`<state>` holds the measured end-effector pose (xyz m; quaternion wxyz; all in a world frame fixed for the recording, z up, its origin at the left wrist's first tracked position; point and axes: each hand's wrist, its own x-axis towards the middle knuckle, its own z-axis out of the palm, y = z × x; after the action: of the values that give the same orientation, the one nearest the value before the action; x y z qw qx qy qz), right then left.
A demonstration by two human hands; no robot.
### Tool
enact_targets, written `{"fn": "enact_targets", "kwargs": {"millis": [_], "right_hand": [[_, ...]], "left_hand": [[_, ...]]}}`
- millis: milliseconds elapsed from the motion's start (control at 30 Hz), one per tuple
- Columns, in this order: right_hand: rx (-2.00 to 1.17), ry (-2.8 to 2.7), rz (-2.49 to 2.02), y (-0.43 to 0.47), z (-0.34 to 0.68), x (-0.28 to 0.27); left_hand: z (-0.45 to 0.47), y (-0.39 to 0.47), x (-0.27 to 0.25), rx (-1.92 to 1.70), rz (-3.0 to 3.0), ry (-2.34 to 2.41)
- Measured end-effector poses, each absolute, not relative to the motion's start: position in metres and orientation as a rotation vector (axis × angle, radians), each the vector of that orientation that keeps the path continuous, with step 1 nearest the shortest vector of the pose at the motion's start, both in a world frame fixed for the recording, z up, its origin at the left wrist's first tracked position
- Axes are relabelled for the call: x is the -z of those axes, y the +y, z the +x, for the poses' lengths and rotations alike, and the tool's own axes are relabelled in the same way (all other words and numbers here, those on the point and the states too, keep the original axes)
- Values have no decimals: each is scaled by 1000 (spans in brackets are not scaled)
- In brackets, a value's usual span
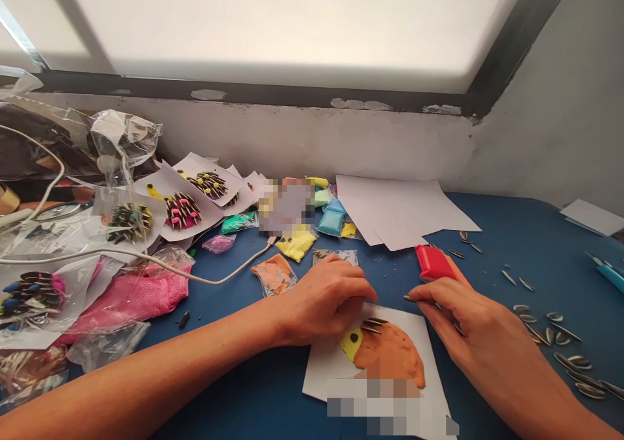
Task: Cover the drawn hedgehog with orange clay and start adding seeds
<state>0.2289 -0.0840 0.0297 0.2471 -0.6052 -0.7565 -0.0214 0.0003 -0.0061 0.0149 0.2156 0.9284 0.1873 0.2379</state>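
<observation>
My right hand [475, 326] pinches a striped sunflower seed [408, 298] between thumb and fingertip, just off the upper right corner of a white card [319, 378]. On that card lies a flattened orange clay body [392, 349], joined to a yellow clay head [351, 344] with a dark eye. A few seeds [373, 324] stick into the clay's upper left edge. My left hand [334, 300] rests over the card's upper left edge with its fingers curled closed. Its fingertips are hidden, so what they hold, if anything, does not show. Part of the card is blurred out.
Loose sunflower seeds [560, 336] lie scattered at the right. Behind are a red clay packet [433, 262], blue clay packet [332, 219] and white sheets [390, 206]. Finished seed-and-clay figures [182, 212], plastic bags [124, 134] and a white cable [214, 281] crowd the left.
</observation>
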Motion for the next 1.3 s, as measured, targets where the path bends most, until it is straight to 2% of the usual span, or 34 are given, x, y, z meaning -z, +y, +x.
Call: {"fn": "enact_targets", "kwargs": {"millis": [133, 267, 367, 467, 567, 900, 1300], "right_hand": [[158, -2087, -1649, -84, 232, -28], [269, -2047, -1679, -81, 237, -31], [311, -1997, -1731, -79, 245, -36], [311, -1963, -1786, -79, 253, -42], [280, -1955, -1835, -80, 259, -46], [131, -2027, -1887, -82, 267, -38], [250, -1979, -1834, -88, 254, -45]], "left_hand": [[-1, -4, -23, -730, 2526, 569], [-8, 8, -37, -763, 2471, 839], [-15, 19, -43, -560, 2553, 1090], [-20, 25, -44, -326, 2600, 1113], [-20, 25, -44, -271, 2596, 1098], [-21, 30, -34, -514, 2441, 1045], [-5, 22, -47, -815, 2086, 1027]]}}
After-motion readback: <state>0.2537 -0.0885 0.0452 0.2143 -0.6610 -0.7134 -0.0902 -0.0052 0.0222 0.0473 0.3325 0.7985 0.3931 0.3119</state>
